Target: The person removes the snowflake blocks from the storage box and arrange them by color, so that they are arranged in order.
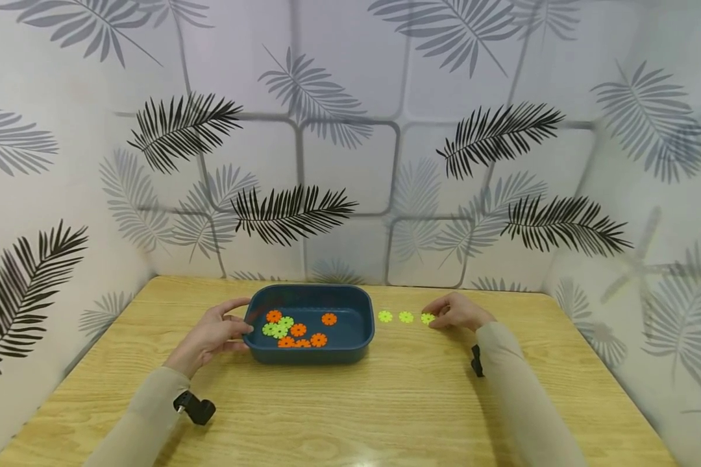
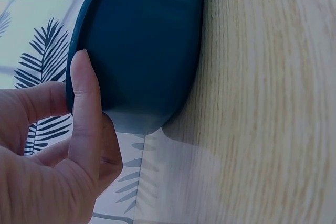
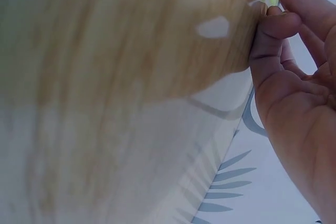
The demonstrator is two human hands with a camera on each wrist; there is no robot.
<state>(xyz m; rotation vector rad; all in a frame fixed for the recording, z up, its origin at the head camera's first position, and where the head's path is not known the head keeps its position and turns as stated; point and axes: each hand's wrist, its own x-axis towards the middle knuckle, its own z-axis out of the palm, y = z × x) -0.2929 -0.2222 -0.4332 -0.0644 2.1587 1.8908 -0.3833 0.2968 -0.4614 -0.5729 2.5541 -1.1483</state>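
Note:
In the head view a dark blue rectangular tub (image 1: pixel 312 356) stands on the wooden table. My left hand (image 1: pixel 215 334) grips its left end; the left wrist view shows the thumb (image 2: pixel 86 98) on the rim and the other fingers behind. Inside the tub lie several orange notched discs (image 1: pixel 329 319) and a small cluster of yellow-green ones (image 1: pixel 280 331). To the tub's right, my right hand (image 1: pixel 458 312) pinches a yellow-green notched disc (image 1: pixel 426 318) at the tabletop, partly hidden by the fingers. Two similar discs, the nearer one (image 1: pixel 405 317) and another (image 1: pixel 385 316), lie in line with it.
The wooden table (image 1: pixel 350 402) reaches back to a wall (image 1: pixel 350 168) with leaf patterns, which also closes in at both sides. Each forearm wears a dark wrist mount, one (image 1: pixel 195 408) on the left and one (image 1: pixel 477 361) on the right.

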